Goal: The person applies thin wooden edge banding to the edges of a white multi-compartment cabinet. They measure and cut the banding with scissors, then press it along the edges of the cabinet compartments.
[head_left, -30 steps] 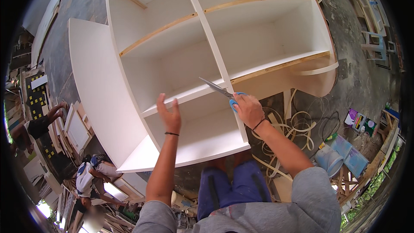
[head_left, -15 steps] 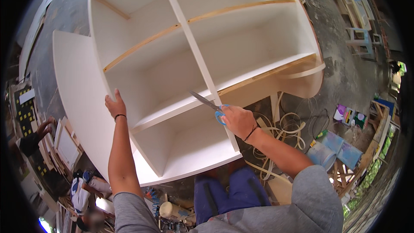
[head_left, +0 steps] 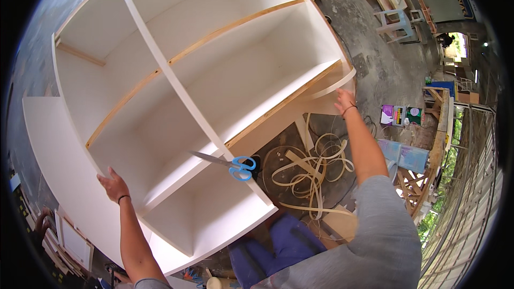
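Observation:
A large white cabinet carcass lies with its open compartments facing up. My left hand is open at its left side edge, thumb raised and fingers spread. Scissors with blue handles rest across the edge of the middle divider, apart from both hands, blades pointing left. At the cabinet's right corner a pale edging strip curves loose from the panel. My right hand is just below this strip with its fingers reaching toward it. The fingers look apart; whether the tips touch the strip I cannot make out.
Curled offcut strips lie tangled on the floor right of the cabinet. Beyond them are paint-like containers, blue translucent bins and a wooden frame. A pale stool stands far right. A white panel extends along the left.
My right hand has let go of the scissors, leaving them on the divider, and moved right to the loose strip. The view has turned rightward; my left hand stays at the cabinet's left edge.

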A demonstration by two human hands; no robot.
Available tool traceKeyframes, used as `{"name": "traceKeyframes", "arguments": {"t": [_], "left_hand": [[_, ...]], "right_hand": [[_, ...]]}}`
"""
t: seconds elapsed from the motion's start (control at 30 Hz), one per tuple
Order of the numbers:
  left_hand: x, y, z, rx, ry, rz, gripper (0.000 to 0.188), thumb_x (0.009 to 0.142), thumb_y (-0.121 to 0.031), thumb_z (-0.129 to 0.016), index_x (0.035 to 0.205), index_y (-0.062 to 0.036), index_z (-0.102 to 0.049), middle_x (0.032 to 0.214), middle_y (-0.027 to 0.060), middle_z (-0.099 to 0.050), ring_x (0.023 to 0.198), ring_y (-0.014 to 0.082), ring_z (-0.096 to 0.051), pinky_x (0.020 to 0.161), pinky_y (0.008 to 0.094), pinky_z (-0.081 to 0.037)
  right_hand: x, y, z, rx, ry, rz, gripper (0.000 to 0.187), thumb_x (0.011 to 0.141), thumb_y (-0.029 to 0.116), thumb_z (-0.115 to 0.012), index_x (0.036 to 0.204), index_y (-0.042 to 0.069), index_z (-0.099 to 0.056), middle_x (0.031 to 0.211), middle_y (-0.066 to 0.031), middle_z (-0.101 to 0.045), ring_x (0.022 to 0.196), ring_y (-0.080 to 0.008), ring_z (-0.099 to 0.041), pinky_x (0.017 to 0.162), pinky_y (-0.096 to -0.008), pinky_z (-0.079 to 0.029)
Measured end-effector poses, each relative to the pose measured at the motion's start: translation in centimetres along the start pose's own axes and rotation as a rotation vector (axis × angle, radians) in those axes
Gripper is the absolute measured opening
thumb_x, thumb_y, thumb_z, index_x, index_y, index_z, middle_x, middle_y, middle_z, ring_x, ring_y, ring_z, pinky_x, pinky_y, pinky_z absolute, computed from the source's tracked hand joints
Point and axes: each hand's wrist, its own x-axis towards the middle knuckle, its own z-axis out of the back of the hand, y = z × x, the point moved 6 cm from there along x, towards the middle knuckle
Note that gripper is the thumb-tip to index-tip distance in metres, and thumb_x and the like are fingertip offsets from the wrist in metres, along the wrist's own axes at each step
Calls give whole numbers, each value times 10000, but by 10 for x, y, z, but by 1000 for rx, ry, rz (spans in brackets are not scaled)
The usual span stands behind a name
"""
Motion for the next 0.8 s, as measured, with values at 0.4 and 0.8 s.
{"name": "traceKeyframes", "arguments": {"t": [0.4,0.8], "left_hand": [[-9,-9,5,-44,48,17,797,943,-578,-372,1438,41,-288,1463,227,-375,1320,362,-412,1071,412,-366],[-52,-124,89,-658,-98,-404,920,849,-511,-654,1466,23,-230,1518,246,-229,1416,373,-215,1165,440,-161]], "right_hand": [[94,121,156,559,-142,288,127,822,146,-529,788,25,-549,696,-105,-546,568,-266,-535,535,-409,-478],[-268,458,-44,800,580,634,256,980,82,-442,1127,-123,-490,1010,-191,-587,949,-290,-596,934,-396,-488]]}}
